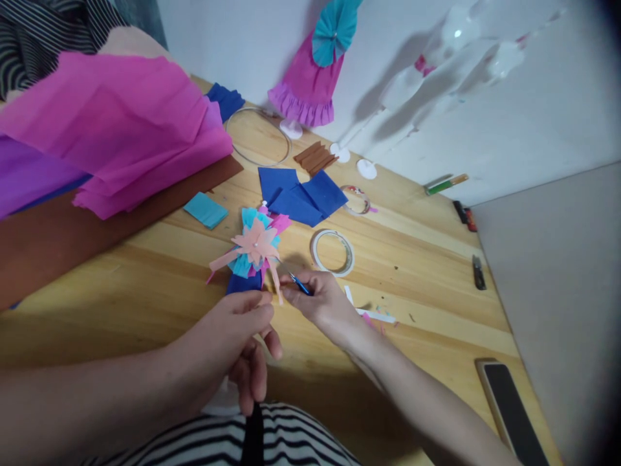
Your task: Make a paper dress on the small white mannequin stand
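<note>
The flower (255,243) is left of the tape (350,257). The right fingers (295,298) pinch a blue tool (301,285), tip near a streamer (278,288); a slip could tear the thin paper. Whether the left fingers (259,317) pinch the flower, I cannot tell.

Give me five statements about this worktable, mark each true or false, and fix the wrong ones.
1. The right hand holds a blue-handled tool. True.
2. The white tape roll is standing on edge. False: the white tape roll lies flat.
3. In the picture, a turquoise paper piece lies left of the paper flower. True.
4. The smartphone rests on pink paper. False: the smartphone lies on the wooden table, lower right.
</note>
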Demonstrator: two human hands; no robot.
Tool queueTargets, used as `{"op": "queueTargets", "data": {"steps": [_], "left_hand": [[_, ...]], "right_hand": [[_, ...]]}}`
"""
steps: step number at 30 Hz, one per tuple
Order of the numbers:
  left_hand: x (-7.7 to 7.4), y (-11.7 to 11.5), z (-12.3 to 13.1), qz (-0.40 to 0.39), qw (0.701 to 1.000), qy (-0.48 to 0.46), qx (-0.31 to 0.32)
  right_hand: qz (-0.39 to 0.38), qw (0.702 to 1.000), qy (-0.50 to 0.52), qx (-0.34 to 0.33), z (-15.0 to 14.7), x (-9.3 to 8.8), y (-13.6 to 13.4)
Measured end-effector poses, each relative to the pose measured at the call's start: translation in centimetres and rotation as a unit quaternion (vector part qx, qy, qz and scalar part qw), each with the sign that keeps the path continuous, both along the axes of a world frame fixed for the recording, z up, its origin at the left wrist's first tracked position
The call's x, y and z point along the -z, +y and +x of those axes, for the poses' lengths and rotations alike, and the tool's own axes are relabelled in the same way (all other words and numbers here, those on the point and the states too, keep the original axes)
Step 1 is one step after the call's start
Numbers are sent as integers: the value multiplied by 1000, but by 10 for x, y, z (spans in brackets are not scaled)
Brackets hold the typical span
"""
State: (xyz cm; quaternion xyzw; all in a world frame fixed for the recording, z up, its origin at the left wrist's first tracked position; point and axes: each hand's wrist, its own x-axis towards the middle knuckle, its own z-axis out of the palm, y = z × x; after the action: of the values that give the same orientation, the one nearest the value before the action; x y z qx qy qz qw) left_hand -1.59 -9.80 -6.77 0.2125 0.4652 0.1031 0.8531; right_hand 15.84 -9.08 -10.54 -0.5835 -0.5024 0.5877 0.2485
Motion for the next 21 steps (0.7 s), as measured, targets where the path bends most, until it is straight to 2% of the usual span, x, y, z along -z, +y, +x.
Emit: {"op": "queueTargets", "data": {"steps": [5, 12, 21], "left_hand": [[4, -1, 0, -3, 1000, -5, 0], [6, -2, 6, -3, 999, -33, 2], [4, 7, 16, 18, 1000, 7, 5]], "right_hand": [[-12, 999, -35, -1, 1, -1, -1], [16, 1000, -15, 15, 2, -11, -6], [9, 998, -53, 31, -1, -23, -8]]}}
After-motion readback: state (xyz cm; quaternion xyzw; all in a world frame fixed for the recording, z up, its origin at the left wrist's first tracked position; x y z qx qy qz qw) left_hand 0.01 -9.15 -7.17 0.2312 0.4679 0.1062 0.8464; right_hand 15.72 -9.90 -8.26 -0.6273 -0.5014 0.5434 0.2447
